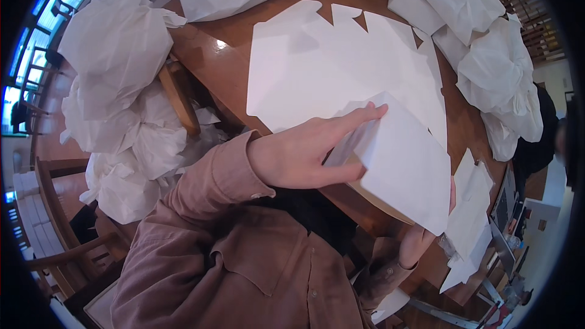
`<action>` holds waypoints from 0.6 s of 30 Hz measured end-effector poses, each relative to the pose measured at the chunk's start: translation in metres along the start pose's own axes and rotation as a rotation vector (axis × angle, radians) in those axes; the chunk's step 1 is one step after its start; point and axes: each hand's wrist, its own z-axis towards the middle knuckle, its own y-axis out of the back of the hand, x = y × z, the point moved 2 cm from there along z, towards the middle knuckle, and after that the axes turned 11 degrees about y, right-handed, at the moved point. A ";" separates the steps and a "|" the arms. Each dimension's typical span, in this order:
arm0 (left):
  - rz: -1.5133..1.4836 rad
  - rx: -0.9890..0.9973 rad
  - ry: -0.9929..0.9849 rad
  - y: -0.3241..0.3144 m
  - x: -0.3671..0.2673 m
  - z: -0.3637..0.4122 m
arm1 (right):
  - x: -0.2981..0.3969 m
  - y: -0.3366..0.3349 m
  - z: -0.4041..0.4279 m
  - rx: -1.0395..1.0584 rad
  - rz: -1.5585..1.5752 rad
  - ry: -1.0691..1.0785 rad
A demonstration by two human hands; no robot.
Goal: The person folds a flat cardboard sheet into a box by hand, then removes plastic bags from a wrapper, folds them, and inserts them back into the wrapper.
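A folded white cardboard box is held between my hands above the near edge of the wooden table. My left hand grips its left side, with the fingers spread along the top edge and the thumb lower down. At the lower right, my right hand supports the box from behind; most of its fingers are hidden by the cardboard. Flat white die-cut cardboard blanks lie on the table beyond the box, with notches along their far edge.
White wrapped bundles are piled at the left, and more bundles line the right side of the wooden table. White sheets with clear plastic lie at the right edge. A person in dark clothing is at the far right.
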 end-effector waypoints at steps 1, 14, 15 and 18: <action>0.091 -0.012 0.005 -0.001 0.000 -0.003 | 0.000 0.001 0.000 -0.013 0.030 -0.009; 0.221 -0.203 -0.079 -0.020 0.008 -0.006 | -0.026 0.013 -0.009 0.077 0.217 -0.037; 0.182 -0.200 -0.066 -0.019 0.009 -0.006 | -0.040 0.020 -0.009 0.105 0.339 -0.220; 0.207 -0.195 -0.048 -0.016 0.009 -0.005 | -0.035 0.028 -0.009 0.046 0.523 -0.260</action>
